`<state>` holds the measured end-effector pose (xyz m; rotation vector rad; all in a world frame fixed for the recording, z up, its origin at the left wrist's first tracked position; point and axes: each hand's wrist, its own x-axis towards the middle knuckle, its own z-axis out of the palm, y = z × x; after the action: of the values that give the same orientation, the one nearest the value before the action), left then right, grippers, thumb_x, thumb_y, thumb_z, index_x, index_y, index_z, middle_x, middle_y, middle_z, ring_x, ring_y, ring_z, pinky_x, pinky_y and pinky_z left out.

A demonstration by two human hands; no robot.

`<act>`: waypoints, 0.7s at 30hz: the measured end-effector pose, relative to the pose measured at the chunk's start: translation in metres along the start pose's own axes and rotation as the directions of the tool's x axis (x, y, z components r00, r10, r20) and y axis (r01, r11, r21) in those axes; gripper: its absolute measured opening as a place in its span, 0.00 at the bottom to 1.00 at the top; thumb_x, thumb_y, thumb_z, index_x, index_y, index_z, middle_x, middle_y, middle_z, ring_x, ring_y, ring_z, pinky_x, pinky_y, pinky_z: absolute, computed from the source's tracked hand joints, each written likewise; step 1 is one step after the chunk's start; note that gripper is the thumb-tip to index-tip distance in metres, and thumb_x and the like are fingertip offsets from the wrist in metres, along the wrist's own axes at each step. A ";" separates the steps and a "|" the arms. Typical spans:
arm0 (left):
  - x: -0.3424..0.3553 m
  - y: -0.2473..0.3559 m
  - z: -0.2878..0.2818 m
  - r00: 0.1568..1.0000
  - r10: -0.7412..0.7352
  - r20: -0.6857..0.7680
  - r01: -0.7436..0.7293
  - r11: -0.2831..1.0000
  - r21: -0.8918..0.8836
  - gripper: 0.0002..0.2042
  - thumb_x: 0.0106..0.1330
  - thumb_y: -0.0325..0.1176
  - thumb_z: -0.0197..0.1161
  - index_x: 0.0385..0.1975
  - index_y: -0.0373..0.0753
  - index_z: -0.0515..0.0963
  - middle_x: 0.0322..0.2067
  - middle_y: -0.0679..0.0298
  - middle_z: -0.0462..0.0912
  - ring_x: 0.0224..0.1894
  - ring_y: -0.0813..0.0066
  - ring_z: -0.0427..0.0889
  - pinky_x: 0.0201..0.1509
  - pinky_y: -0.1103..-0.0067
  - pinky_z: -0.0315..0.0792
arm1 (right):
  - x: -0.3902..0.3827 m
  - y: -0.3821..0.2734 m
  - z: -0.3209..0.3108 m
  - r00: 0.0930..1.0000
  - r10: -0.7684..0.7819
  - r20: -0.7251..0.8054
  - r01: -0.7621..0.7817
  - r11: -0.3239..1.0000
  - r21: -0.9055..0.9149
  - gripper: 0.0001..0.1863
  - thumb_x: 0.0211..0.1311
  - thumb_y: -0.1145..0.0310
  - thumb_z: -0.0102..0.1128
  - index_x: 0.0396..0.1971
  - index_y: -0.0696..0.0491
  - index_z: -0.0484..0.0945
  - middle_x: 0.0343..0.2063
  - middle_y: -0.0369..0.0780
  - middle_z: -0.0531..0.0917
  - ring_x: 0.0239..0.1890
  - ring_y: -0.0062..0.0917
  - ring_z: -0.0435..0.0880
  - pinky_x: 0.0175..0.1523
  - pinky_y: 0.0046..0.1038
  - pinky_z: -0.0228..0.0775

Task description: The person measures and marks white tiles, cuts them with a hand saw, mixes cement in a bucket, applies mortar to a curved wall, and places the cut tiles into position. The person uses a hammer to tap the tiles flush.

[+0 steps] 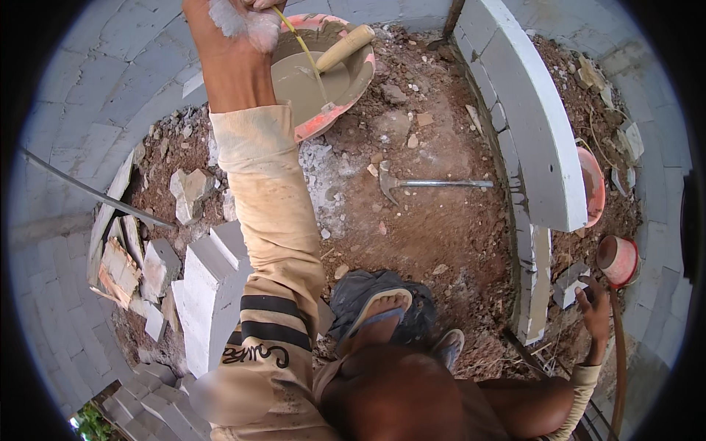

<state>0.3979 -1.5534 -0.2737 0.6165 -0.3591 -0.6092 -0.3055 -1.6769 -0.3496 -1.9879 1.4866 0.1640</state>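
Broken blocks, far left: we see pale block offcuts (158, 268) heaped on the red soil, beside a thin metal rod (88, 189) slanting across them.
Cut block, lower left: a tall white block piece (209, 294) stands on edge just beside our left sleeve, not yet laid.
Left hand: our left hand (235, 22), dusted white, is raised to the top edge and closed around a thin yellow stick (305, 51) that runs down into the mortar; the fingers are cut off by the frame, so we cannot tell the exact grip.
Mortar basin: the pink basin (323, 121) sits on the soil just right of that hand, holding grey wet mortar (309, 84) that looks mixed and ready; a wooden-handled tool (346, 48) rests in it, blade hidden under the mix.
Hammer: a mason's hammer (434, 183) lies flat on the dirt, well apart from both hands.
Curved wall: we judge the white block wall (537, 147) only a few courses up, with more laying left to do.
Right hand: our right hand (596, 309) rests low by the wall's foot, near a small block scrap (570, 287) and a red bucket (618, 259); whether it grips anything, we cannot tell.
Hard to make out: a second pink basin (593, 184) is mostly hidden behind the wall.
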 end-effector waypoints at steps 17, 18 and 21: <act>0.099 -0.051 -0.095 0.924 -0.377 0.063 0.382 0.918 -0.109 0.21 0.65 0.48 0.72 0.25 0.44 0.66 0.16 0.72 0.63 0.17 0.80 0.65 0.19 0.84 0.63 | 0.000 0.019 0.013 0.993 0.078 0.093 -0.071 0.995 -0.068 0.24 0.72 0.56 0.64 0.57 0.60 0.79 0.30 0.39 0.80 0.31 0.23 0.76 0.40 0.29 0.69; 0.104 -0.051 -0.101 0.926 -0.373 0.055 0.377 0.918 -0.121 0.20 0.66 0.47 0.72 0.26 0.45 0.67 0.16 0.71 0.64 0.17 0.80 0.66 0.19 0.83 0.63 | 0.004 0.021 0.018 0.995 0.049 0.088 -0.042 0.996 -0.078 0.24 0.72 0.56 0.64 0.58 0.59 0.79 0.26 0.37 0.78 0.28 0.22 0.73 0.38 0.30 0.67; 0.102 -0.060 -0.122 0.983 -0.172 0.065 0.181 0.968 -0.173 0.16 0.68 0.44 0.69 0.27 0.45 0.71 0.16 0.69 0.68 0.19 0.77 0.69 0.23 0.79 0.68 | 0.017 0.022 0.019 0.990 0.052 0.132 -0.043 0.997 -0.064 0.24 0.73 0.56 0.63 0.59 0.58 0.78 0.26 0.37 0.78 0.28 0.22 0.73 0.37 0.29 0.66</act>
<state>0.5096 -1.6043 -0.3912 0.4648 -0.2939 -0.8194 -0.3145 -1.6831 -0.3817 -1.9496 1.4595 0.3594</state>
